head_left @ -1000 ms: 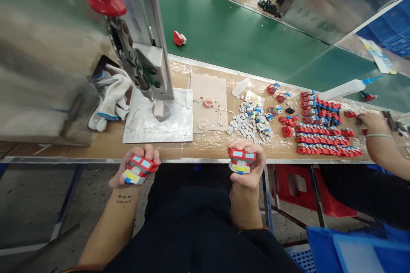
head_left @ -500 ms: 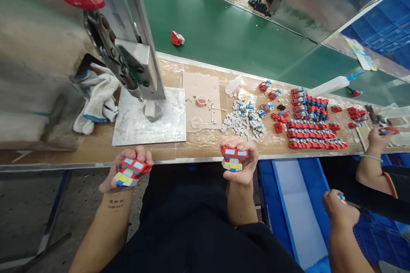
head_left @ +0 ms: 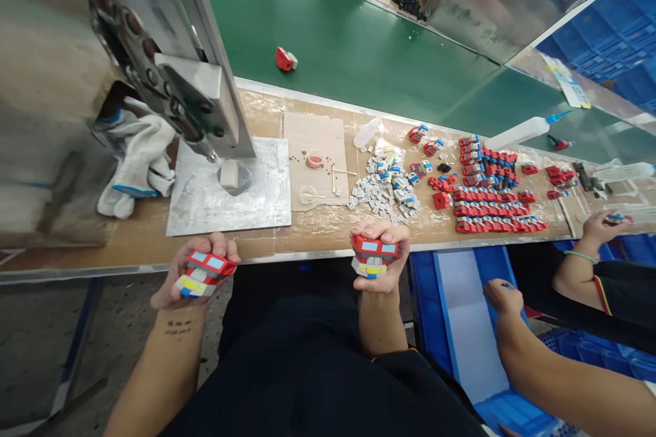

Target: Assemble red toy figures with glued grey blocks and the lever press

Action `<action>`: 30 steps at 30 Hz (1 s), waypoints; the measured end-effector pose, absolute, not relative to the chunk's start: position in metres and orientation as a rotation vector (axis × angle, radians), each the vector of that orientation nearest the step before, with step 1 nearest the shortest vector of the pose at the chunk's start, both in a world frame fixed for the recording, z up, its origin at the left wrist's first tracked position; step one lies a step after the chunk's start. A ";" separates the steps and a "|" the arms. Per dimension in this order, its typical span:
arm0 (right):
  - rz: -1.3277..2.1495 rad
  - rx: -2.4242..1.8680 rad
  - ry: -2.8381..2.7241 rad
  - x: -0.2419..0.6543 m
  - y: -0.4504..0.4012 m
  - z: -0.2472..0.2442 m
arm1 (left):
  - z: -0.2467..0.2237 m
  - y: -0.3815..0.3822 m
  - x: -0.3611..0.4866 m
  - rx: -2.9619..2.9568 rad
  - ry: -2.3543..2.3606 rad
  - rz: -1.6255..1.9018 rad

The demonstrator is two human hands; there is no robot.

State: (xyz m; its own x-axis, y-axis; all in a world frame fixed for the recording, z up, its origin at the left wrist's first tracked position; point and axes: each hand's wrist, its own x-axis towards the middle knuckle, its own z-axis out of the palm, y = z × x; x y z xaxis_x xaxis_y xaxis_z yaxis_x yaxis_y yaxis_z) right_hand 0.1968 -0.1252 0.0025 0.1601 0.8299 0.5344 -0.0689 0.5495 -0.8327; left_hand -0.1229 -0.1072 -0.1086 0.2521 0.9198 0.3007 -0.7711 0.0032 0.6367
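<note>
My left hand is closed around a red, grey, yellow and blue plastic toy part with light-blue windows, tilted in the grip. A similar toy part sits in my right hand, its window side facing me and held more level. Both hands are in front of the bench edge, apart from each other. Beyond the right hand lies a pile of small grey pieces. Ahead of the left hand is a metal plate with a pale block on it, beneath a toggle clamp with a red handle.
Cardboard bears a small cup of red liquid and cotton swabs. Rows of red toy parts stand to the right. White gloves lie left. One red part rests on the green belt. A co-worker's hands work at right.
My view has shifted slightly, and my hands keep their holds on both toy parts. The co-worker's nearer hand has moved left and up toward the blue bin.
</note>
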 end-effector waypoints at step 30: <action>0.535 -1.258 -1.304 0.318 -0.066 0.011 | -0.062 -0.117 -0.126 0.935 0.657 1.437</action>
State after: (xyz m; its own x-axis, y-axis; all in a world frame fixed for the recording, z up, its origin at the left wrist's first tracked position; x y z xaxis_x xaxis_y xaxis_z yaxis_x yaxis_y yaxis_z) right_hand 0.3184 -0.0656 0.0106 0.2694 0.8722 0.4083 0.3344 0.3129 -0.8890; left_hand -0.1261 -0.1173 -0.0619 0.0650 0.9853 0.1581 -0.5253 -0.1009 0.8449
